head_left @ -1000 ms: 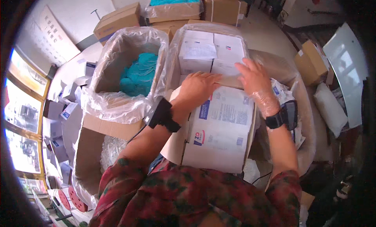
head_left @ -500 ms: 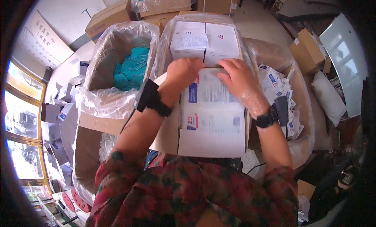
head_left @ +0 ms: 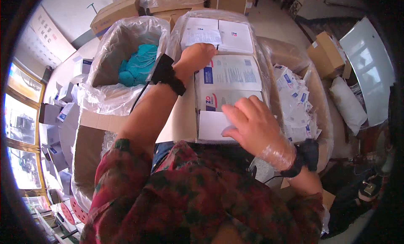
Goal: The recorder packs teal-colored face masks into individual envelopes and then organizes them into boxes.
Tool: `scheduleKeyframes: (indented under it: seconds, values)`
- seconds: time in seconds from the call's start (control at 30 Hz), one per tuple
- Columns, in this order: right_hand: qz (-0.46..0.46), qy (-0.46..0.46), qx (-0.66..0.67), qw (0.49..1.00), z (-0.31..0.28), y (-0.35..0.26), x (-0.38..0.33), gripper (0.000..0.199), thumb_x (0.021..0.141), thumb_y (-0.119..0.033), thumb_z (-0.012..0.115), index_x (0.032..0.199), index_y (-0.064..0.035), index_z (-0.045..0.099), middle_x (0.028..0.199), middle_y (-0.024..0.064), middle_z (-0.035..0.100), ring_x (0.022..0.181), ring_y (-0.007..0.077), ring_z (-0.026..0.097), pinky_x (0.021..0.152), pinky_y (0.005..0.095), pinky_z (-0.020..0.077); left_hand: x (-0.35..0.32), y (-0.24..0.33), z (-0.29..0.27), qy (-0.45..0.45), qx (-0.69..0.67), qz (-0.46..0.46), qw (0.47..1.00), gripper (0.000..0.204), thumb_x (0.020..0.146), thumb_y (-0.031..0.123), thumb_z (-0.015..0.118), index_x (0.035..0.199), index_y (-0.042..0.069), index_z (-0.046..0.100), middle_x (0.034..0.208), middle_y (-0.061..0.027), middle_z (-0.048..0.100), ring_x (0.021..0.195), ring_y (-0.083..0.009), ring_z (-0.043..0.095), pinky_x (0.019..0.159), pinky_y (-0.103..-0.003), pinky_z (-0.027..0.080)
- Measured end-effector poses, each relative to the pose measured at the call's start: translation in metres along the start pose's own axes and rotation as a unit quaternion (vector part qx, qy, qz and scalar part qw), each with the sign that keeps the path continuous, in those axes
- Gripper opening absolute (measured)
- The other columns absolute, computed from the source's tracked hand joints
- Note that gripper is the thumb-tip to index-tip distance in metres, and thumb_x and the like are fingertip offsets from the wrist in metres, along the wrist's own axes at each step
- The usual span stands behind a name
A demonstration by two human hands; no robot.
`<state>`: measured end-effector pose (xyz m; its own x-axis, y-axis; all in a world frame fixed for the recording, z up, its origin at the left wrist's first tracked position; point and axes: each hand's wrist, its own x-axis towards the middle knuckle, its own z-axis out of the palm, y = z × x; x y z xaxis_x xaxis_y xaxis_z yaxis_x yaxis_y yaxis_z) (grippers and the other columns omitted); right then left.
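Note:
A white printed carton with blue and red marks lies in front of me on a brown cardboard box. At its far left corner is my left hand, its fingers curled closed over the edge. My right hand hovers at the near end, fingers and thumb apart, the thumb close to a plain white panel folded there. Just beyond the left hand stand two white cartons, with a printed paper slip on the left one.
To the left, a plastic-lined box holds teal masks. On the right, another lined box contains many small white packets. Brown cartons stand at the back. Several white boxes are piled at far left.
My right hand has come from the carton's far edge back to its near end, where a plain white panel now shows. My left hand stays at the far edge.

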<state>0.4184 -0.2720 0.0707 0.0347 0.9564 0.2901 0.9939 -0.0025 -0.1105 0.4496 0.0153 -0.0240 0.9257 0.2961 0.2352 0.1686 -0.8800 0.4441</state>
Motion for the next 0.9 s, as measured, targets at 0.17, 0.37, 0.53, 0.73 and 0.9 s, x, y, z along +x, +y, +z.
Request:
scheduleKeyframes:
  seconds: [0.17, 0.37, 0.53, 0.73, 0.9]
  values:
    - [-0.128, 0.084, -0.185, 0.971, -0.015, -0.043, -0.016, 0.024, 0.070, -0.022, 0.060, 0.091, -0.0115, 0.054, 0.077, 0.0004, 0.040, 0.072, 0.0155, 0.046, 0.058, 0.0292, 0.0439, 0.013, -0.037, 0.004, -0.005, -0.034, 0.043, 0.998, 0.036, 0.096, 0.038, 0.047, 0.097, 0.007, 0.067, 0.093, -0.0178, 0.067, 0.089, -0.0365, 0.064, 0.079, -0.044, 0.049]
    - [-0.133, 0.025, -0.139, 0.981, 0.007, -0.047, -0.029, 0.020, 0.071, -0.022, 0.059, 0.089, -0.0140, 0.053, 0.077, 0.0002, 0.042, 0.072, 0.0162, 0.048, 0.054, 0.0282, 0.0460, 0.017, -0.008, 0.008, -0.002, -0.010, -0.023, 1.000, 0.035, 0.096, 0.037, 0.047, 0.100, 0.009, 0.067, 0.095, -0.0161, 0.067, 0.092, -0.0349, 0.063, 0.082, -0.042, 0.049]
    - [-0.178, 0.010, -0.137, 0.974, 0.015, -0.052, -0.024, 0.020, 0.073, -0.022, 0.060, 0.090, -0.0149, 0.052, 0.080, 0.0004, 0.044, 0.073, 0.0167, 0.050, 0.053, 0.0282, 0.0446, 0.015, -0.029, 0.006, 0.003, -0.011, 0.029, 1.000, 0.034, 0.096, 0.036, 0.047, 0.101, 0.009, 0.067, 0.093, -0.0157, 0.067, 0.091, -0.0342, 0.064, 0.081, -0.042, 0.049]
    - [-0.154, -0.034, -0.081, 0.984, 0.020, -0.040, -0.053, 0.028, 0.077, -0.021, 0.058, 0.105, -0.0153, 0.055, 0.086, 0.0024, 0.049, 0.076, 0.0189, 0.054, 0.055, 0.0292, 0.0480, 0.009, -0.005, -0.005, -0.016, -0.041, 0.007, 0.999, 0.033, 0.096, 0.036, 0.047, 0.100, 0.010, 0.067, 0.090, -0.0145, 0.068, 0.086, -0.0336, 0.065, 0.077, -0.042, 0.051]
    - [-0.088, -0.081, -0.172, 0.978, -0.010, -0.023, -0.044, 0.028, 0.078, -0.020, 0.057, 0.105, -0.0133, 0.056, 0.086, 0.0022, 0.052, 0.079, 0.0195, 0.058, 0.062, 0.0327, 0.0530, 0.007, -0.014, -0.003, -0.004, -0.007, 0.006, 1.000, 0.034, 0.096, 0.037, 0.047, 0.099, 0.010, 0.067, 0.086, -0.0137, 0.068, 0.083, -0.0332, 0.066, 0.074, -0.043, 0.051]
